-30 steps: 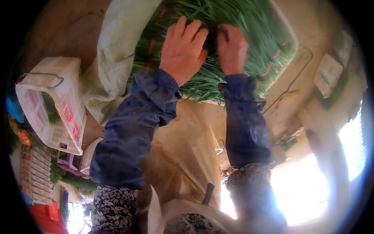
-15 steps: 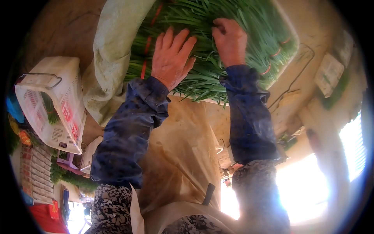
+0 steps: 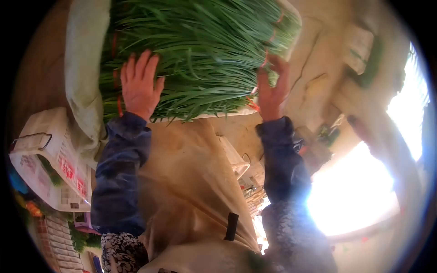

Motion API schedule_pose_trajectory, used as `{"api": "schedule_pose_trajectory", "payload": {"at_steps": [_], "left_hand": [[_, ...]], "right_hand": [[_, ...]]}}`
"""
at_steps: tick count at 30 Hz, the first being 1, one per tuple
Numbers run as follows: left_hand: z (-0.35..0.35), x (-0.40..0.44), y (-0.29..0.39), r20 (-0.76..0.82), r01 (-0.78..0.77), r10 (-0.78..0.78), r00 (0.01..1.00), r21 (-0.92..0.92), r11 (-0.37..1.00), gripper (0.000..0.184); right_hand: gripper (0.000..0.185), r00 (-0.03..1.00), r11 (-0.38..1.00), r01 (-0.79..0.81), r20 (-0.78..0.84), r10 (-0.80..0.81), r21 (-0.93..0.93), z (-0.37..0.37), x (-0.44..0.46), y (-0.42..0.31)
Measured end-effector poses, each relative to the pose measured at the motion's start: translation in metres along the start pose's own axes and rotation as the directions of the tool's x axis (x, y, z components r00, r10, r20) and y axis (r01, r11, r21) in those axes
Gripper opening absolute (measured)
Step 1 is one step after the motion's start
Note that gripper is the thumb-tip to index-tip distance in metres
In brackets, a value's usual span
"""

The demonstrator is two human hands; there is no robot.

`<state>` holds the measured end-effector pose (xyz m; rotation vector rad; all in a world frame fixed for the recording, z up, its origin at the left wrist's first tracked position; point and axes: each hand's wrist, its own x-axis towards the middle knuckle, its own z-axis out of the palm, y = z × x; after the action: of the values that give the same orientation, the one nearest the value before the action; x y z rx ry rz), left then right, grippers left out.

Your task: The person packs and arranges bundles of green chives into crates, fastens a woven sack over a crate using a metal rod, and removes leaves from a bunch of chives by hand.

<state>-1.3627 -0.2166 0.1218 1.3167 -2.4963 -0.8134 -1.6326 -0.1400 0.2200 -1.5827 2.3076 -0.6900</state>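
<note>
Bunches of long flat green leaves, like Chinese chives, lie side by side in a pale-rimmed container. Red ties bind their pale ends on the right, and more red ties show near the left side. My left hand lies flat over the leaves at the left, fingers outstretched, holding nothing. At the right, my right hand is by the tied ends, its thumb and bent fingers apart. Slight blur hides whether its fingertips touch the bunch.
A pale green cloth drapes over the container's left side. Lower left stands a white plastic basket with red print. A brown apron hangs below my arms. Boxes sit at the far right, with bright light below them.
The view has shifted, and the chives now appear further left. My right hand has moved from the middle of the leaves to the tied ends, opening from a closed shape. My left hand stays flat.
</note>
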Motion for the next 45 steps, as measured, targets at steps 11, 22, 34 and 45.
{"api": "schedule_pose_trajectory", "payload": {"at_steps": [11, 22, 34, 45], "left_hand": [[-0.015, 0.002, 0.022, 0.086, 0.058, -0.078, 0.993, 0.220, 0.974, 0.053], [-0.021, -0.039, 0.205, 0.672, 0.606, -0.366, 0.644, -0.740, -0.293, 0.052], [-0.018, 0.015, 0.243, 0.343, -0.096, -0.549, 0.762, -0.779, -0.620, 0.060], [-0.208, -0.033, 0.141, 0.236, 0.290, -0.485, 0.842, -0.956, 0.039, 0.030]], "right_hand": [[0.084, 0.827, 0.893, 0.404, 0.496, -0.264, -0.198, 0.022, 0.029, 0.166], [0.064, 0.793, 0.873, 0.472, 0.490, -0.362, -0.119, -0.030, 0.043, 0.126], [0.052, 0.901, 0.887, 0.349, 0.368, -0.230, -0.301, -0.173, -0.039, -0.052], [0.058, 0.917, 0.800, -0.198, 0.396, -0.053, 0.566, -0.049, -0.143, -0.185]]}}
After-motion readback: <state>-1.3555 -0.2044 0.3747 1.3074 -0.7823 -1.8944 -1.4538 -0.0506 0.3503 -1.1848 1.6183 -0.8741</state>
